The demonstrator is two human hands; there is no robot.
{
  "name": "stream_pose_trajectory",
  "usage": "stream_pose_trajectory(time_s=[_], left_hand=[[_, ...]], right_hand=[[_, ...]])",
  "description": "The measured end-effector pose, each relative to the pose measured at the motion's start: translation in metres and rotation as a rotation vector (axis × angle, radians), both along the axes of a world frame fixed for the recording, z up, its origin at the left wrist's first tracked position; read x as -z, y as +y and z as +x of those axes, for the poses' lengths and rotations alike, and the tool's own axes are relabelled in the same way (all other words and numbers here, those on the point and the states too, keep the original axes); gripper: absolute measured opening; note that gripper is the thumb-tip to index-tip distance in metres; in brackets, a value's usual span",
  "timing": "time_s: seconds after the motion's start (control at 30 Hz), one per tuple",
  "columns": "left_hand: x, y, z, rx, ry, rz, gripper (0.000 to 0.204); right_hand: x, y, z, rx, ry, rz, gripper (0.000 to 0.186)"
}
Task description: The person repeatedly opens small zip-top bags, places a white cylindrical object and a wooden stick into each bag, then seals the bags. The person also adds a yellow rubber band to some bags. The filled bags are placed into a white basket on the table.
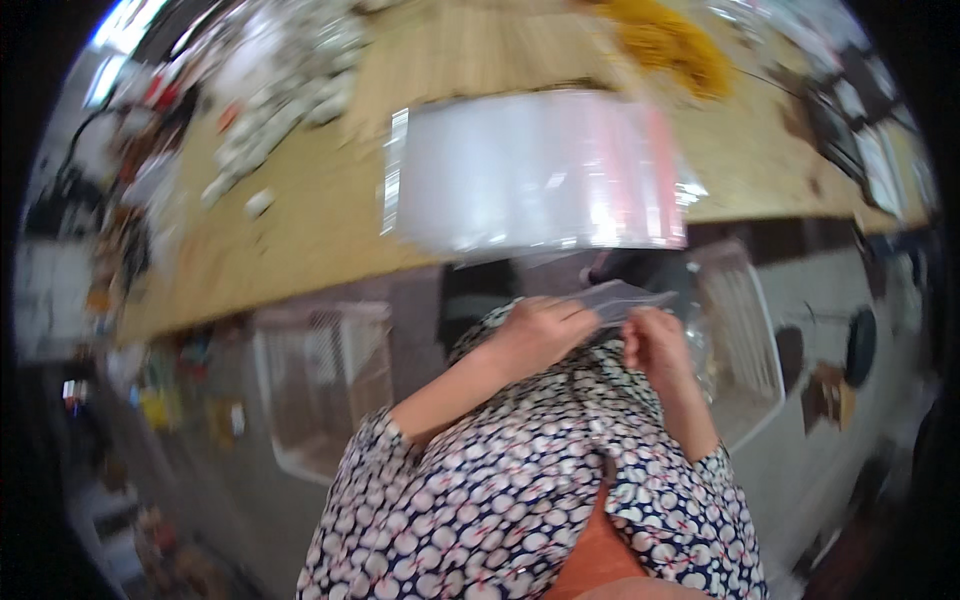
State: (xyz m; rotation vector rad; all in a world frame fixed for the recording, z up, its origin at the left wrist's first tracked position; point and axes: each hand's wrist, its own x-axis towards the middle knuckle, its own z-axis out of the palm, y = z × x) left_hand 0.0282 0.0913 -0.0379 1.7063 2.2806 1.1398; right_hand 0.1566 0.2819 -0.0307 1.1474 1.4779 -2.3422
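Observation:
Between my two hands, just off the table's front edge, is a small clear plastic bag [622,298]. My left hand [545,332] is closed on its left end, with the fingers curled over it. My right hand [655,340] pinches the bag's other end between thumb and fingers. What is inside the bag, if anything, cannot be made out. Ahead of my hands a stack of clear plastic bags [530,170] lies flat on the table, shiny, with a pinkish right part, and reaches to the front edge.
The wooden table [290,230] carries white lumpy pieces [285,115] at the left, thin pale sticks [470,50] at the back and a yellow bundle [675,50] at back right. White plastic baskets stand below, one at the left [300,460], one at the right [765,330].

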Motion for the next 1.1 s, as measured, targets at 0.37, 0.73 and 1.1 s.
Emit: stream_pose_trajectory(time_s=[0.37, 0.73, 1.1], left_hand=[[-0.028, -0.033, -0.018, -0.051, 0.197, 0.093, 0.019], [-0.065, -0.221, -0.206, -1.110, 0.727, -0.329, 0.045], [-0.032, -0.249, -0.327, -1.277, 0.394, -0.292, 0.039]], right_hand=[[-0.022, -0.002, -0.025, -0.623, 0.542, 1.418, 0.035], [-0.035, -0.023, -0.032, -0.523, 0.719, 1.375, 0.027], [-0.040, -0.033, -0.040, -0.522, 0.714, 1.368, 0.018]])
